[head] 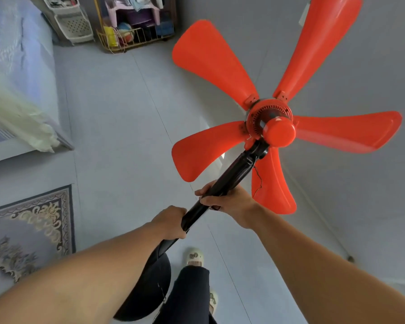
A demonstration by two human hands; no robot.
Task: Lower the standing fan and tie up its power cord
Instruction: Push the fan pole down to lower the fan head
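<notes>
The left grip [171, 222] curls round the lower pole [192, 216] to steady it. The right grip [227, 199] curls round the upper pole [234, 174], likely to push the fan [279, 133] down.

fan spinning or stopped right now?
Stopped: the five orange blades show sharp and separate, with no blur. Both the left hand and right hand grip the black pole.

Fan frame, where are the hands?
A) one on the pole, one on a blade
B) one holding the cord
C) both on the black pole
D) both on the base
C: the left hand and the right hand both grip the black pole, with the left below the right.
</notes>
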